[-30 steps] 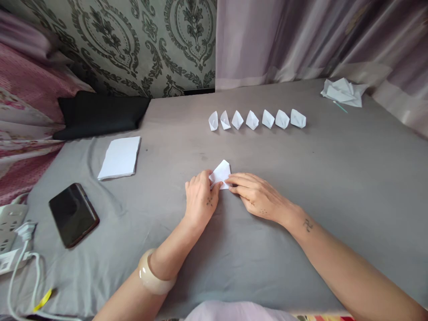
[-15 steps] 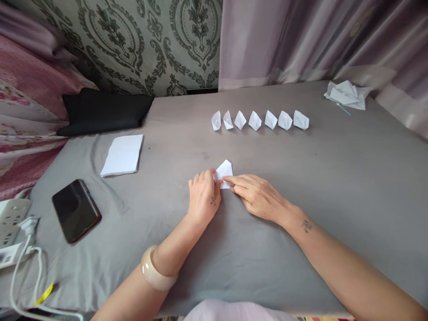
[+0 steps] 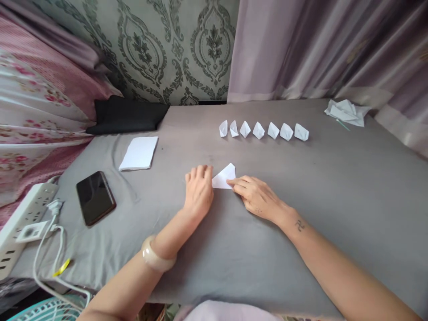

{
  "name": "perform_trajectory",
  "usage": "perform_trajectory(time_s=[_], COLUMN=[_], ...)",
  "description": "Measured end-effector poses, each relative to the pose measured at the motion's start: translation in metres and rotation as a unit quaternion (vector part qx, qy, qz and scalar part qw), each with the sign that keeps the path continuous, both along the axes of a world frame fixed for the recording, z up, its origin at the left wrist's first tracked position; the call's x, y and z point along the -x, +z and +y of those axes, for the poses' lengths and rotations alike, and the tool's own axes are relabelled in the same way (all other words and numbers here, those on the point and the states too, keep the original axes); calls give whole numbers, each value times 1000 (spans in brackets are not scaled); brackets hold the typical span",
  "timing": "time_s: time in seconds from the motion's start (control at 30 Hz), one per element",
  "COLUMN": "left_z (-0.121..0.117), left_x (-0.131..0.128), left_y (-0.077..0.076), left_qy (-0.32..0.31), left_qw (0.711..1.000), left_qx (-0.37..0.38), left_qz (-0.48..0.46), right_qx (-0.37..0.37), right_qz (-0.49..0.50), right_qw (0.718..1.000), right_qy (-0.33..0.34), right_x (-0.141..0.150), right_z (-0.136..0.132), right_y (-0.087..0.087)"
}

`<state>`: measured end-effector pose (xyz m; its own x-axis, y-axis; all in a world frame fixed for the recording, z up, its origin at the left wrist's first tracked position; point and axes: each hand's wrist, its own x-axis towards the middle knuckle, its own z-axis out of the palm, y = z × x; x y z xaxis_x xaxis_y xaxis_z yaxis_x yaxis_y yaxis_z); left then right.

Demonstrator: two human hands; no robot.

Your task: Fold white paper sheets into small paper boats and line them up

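Note:
A small folded piece of white paper (image 3: 223, 179) lies flat on the grey cloth, its peak pointing away from me. At its left corner is my left hand (image 3: 199, 189), fingers curled together and closed at that edge; the fingertips are partly hidden. My right hand (image 3: 256, 194) has its thumb and index finger closed on the lower right edge, the other fingers tucked in. Beyond the hands stands a row of several folded white paper pieces (image 3: 258, 130), shaped like little boats or cups.
A stack of white paper sheets (image 3: 138, 153) and a black phone (image 3: 95, 197) lie to the left. Further left is a power strip (image 3: 28, 218) with white cables (image 3: 40, 263). Black cloth (image 3: 129, 116) sits at the back, crumpled white paper (image 3: 347, 111) at the far right.
My left hand has shifted left along the paper, so more of its lower left part shows. The right hand stays at the right edge. The view has turned slightly left.

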<state>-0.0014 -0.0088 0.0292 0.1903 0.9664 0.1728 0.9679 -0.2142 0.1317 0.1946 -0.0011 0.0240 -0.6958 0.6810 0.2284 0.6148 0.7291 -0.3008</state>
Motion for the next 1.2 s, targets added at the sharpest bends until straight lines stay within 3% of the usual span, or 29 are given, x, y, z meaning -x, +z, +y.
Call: perform_trajectory(time_s=[0.1,0.2,0.3,0.5,0.63,0.73,0.87,1.07,1.2], left_z=[-32,-53,-57,-49,-40,-33,-23,-3,8], left_x=[-12,-22,-22,-1,11,8,-3,-6,-9], left_y=[0,-8,-13,-11,-7,1,6,-1,-1], left_qy=[-153,-162,-145,-84,-56,-118,-230,-187,-146], left_qw=[988,987,989,996,997,992,973,981,986], left_qx=[7,7,16,-2,-44,-50,19,52,60], left_qz=[-3,-4,-6,1,21,9,-19,-25,-56], right_qx=[1,-6,-7,-7,-21,-33,-53,3,106], right_qz=[7,11,10,-17,-57,-104,-151,-70,16], right_qw=[1000,1000,1000,1000,995,986,971,984,983], right_qy=[11,7,6,-21,-81,-130,-180,-166,-148], right_x=[0,-1,-1,4,23,43,59,41,19], right_z=[0,0,0,-8,-27,-46,-57,-22,10], right_y=[0,-2,-3,2,10,13,13,12,7])
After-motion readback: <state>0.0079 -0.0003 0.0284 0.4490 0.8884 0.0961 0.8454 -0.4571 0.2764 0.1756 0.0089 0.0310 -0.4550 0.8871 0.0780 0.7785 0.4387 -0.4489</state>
